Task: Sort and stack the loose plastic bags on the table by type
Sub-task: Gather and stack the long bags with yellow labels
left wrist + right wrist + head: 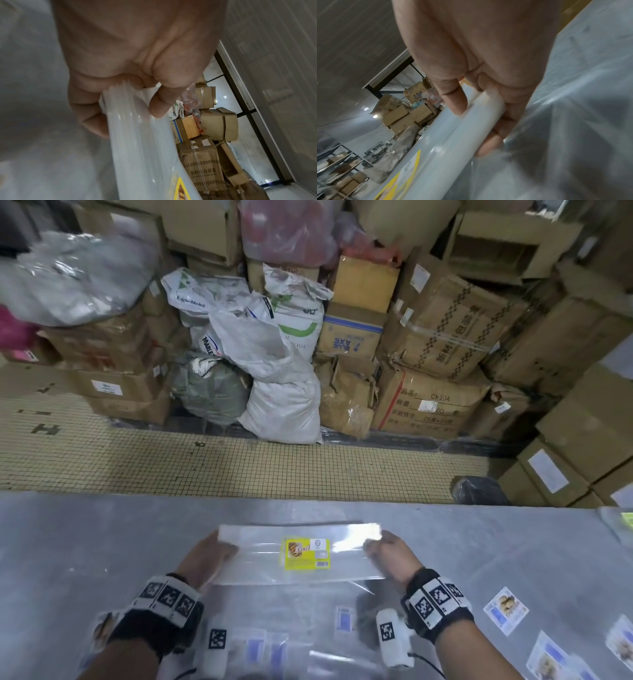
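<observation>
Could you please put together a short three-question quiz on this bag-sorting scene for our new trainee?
1. True or false: both hands hold the same stack of bags.
2. What colour is the label on the held stack?
A) yellow B) red C) green
3. Fill in: the left hand grips the stack's left end, and the right hand grips its ____ end.

Key: 1 true. 2 A. 3 right. The loose bags with blue-and-white labels lie on the table, to the right of the right hand.

clear yellow-labelled bag stack (301, 553), held level above table
</observation>
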A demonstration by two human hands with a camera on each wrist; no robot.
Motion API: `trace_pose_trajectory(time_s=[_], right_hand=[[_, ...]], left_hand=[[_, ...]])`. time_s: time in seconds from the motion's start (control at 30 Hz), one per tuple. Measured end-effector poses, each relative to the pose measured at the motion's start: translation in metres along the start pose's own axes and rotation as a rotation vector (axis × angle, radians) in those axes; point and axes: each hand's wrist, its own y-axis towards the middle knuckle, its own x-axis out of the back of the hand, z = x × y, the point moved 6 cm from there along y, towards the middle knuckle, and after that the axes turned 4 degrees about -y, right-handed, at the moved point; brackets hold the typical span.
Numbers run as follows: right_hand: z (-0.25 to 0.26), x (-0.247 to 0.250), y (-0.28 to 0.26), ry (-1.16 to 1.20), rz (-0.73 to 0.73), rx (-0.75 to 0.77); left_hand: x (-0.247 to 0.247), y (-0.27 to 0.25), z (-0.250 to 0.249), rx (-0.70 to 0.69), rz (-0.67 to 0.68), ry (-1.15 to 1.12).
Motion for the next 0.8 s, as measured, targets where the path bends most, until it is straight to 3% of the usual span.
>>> trace_pose_trajectory(time_s=[0.4, 0.53, 0.63, 0.8], right_hand=[[-0.047, -0.001, -0.103, 0.165, -0.059, -0.032], [-0.068, 0.022, -0.129, 0.165, -0.118, -0.038], [-0.082, 0.043, -0.147, 0.139, -0.143, -0.051], [-0.112, 0.099, -0.175, 0.129, -0.205, -0.033]], left_hand=[[-0.009, -0.08, 0.033, -0.002, 0.064, -0.129], [-0.024, -0.097, 0.039, -0.018, 0.103, -0.094], [-0.042, -0.112, 0.028, -0.105, 0.088, -0.015], [-0.095, -0.135, 0.009, -0.145, 0.123, -0.024]])
